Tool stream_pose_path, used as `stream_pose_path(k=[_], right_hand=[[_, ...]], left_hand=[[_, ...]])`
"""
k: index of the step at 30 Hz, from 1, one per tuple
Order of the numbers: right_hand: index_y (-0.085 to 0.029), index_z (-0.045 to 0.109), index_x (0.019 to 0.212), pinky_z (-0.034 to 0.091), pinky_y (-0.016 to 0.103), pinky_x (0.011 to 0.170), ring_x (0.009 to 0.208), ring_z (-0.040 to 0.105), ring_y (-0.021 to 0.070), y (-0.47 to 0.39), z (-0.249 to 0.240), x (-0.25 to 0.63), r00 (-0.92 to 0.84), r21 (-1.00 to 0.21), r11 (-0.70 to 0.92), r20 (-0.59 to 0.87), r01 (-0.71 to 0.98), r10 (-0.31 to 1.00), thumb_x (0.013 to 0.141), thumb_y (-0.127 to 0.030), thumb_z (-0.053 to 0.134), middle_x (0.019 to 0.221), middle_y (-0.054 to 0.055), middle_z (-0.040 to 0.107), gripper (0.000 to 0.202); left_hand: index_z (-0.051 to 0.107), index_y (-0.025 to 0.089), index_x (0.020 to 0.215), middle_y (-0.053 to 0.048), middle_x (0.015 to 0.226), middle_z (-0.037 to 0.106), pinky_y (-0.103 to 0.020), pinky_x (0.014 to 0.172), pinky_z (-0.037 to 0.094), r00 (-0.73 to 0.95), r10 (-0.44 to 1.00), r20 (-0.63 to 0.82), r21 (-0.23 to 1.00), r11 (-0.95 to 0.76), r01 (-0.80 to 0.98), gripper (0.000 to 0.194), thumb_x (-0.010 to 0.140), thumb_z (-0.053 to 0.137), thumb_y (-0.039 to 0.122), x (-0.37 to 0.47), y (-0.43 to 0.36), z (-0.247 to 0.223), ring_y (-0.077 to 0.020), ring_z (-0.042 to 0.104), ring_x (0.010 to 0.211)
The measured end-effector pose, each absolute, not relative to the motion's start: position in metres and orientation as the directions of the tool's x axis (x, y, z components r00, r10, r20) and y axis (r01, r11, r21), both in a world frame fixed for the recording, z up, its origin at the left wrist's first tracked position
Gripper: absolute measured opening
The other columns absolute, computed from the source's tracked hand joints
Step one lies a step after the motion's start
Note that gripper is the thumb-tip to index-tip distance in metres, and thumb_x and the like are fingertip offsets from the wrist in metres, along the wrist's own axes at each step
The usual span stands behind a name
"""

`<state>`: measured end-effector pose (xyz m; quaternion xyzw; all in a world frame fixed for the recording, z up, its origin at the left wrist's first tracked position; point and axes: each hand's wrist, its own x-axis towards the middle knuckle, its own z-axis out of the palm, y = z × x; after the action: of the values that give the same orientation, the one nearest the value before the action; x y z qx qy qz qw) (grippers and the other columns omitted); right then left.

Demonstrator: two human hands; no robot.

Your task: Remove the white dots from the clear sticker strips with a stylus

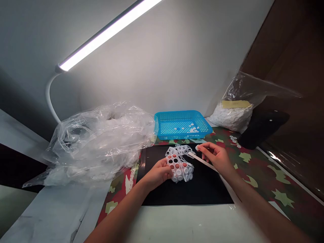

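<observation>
Black mat [202,185] beneath lamp [111,36]: left grip [158,173] pinched on mesh [179,173], right grip [217,157] on disc [197,147].

One view only, from a camera worn on the person's head, facing forward and steeply enough down to take in the white-topped desk [187,224]. The bare forearms [124,209] run in from the bottom edge, closest to the lens. The white, ring-studded piece [179,172] sits near, just below centre; the blue perforated plastic basket [183,136] is farther off, before the smooth pale-grey wall [177,60].
</observation>
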<state>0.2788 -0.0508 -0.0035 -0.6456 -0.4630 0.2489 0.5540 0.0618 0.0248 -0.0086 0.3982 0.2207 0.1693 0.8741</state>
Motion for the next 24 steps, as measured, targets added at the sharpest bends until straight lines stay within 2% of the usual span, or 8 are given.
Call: stream_pose_path(k=[5,8,11,15,19,22,24], right_hand=[[-0.02,0.066,0.081,0.044,0.025,0.051,0.057,0.055,0.0141,-0.059,0.001,0.267,0.286,-0.839,0.099,0.29,0.535,0.913,0.083,-0.045,0.06,0.069,0.002,0.063,0.026],[-0.02,0.067,0.085,0.05,0.027,0.057,0.065,0.061,0.0164,-0.062,0.001,0.259,0.187,-0.804,0.147,0.305,0.577,0.934,0.086,-0.041,0.058,0.077,0.003,0.067,0.023],[-0.02,0.067,0.087,0.054,0.029,0.063,0.07,0.064,0.0182,-0.063,-0.001,0.254,0.164,-0.86,0.14,0.249,0.491,0.955,0.085,-0.043,0.058,0.08,0.004,0.069,0.025],[-0.019,0.068,0.089,0.057,0.031,0.07,0.079,0.066,0.02,-0.061,-0.002,0.252,0.121,-0.955,0.077,0.116,0.287,0.986,0.084,-0.046,0.058,0.087,0.004,0.07,0.029],[-0.018,0.07,0.089,0.057,0.034,0.079,0.089,0.067,0.0212,-0.06,-0.001,0.252,0.087,-0.991,0.017,0.029,0.132,0.996,0.079,-0.045,0.066,0.093,0.005,0.072,0.029],[-0.017,0.071,0.086,0.058,0.034,0.079,0.086,0.068,0.0204,-0.057,-0.002,0.255,0.097,-0.997,-0.013,-0.006,0.074,0.995,0.074,-0.044,0.071,0.089,0.005,0.072,0.029],[-0.017,0.071,0.083,0.059,0.033,0.076,0.081,0.068,0.0187,-0.055,-0.003,0.258,0.154,-0.999,-0.026,-0.021,0.03,0.988,0.072,-0.046,0.073,0.085,0.004,0.071,0.031]], left_hand=[[0.056,0.013,0.114,-0.012,0.104,0.068,-0.018,0.064,0.042,0.84,0.487,-0.24,0.76,0.632,-0.15,0.057,0.059,0.06,-0.001,0.061,0.029,-0.012,-0.0146,0.064,0.086],[0.058,0.011,0.114,-0.011,0.106,0.067,-0.016,0.063,0.042,0.835,0.498,-0.235,0.755,0.634,-0.166,0.053,0.062,0.062,0.001,0.06,0.031,-0.016,-0.0116,0.063,0.083],[0.059,0.01,0.111,-0.011,0.105,0.067,-0.017,0.063,0.041,0.832,0.498,-0.242,0.751,0.64,-0.165,0.048,0.064,0.064,0.004,0.059,0.032,-0.017,-0.0116,0.062,0.082],[0.061,0.01,0.108,-0.01,0.102,0.067,-0.019,0.066,0.042,0.827,0.509,-0.239,0.749,0.639,-0.176,0.044,0.064,0.065,0.005,0.059,0.032,-0.016,-0.0124,0.061,0.082],[0.061,0.01,0.11,-0.009,0.099,0.067,-0.019,0.067,0.043,0.825,0.517,-0.23,0.749,0.635,-0.19,0.045,0.065,0.065,0.005,0.06,0.031,-0.015,-0.012,0.061,0.08],[0.061,0.009,0.111,-0.01,0.1,0.067,-0.018,0.062,0.042,0.828,0.511,-0.231,0.749,0.637,-0.185,0.046,0.066,0.064,0.004,0.06,0.031,-0.014,-0.0106,0.061,0.076],[0.059,0.009,0.115,-0.013,0.106,0.066,-0.017,0.062,0.043,0.833,0.502,-0.233,0.748,0.64,-0.177,0.049,0.066,0.064,0.003,0.06,0.031,-0.013,-0.0135,0.063,0.084]])
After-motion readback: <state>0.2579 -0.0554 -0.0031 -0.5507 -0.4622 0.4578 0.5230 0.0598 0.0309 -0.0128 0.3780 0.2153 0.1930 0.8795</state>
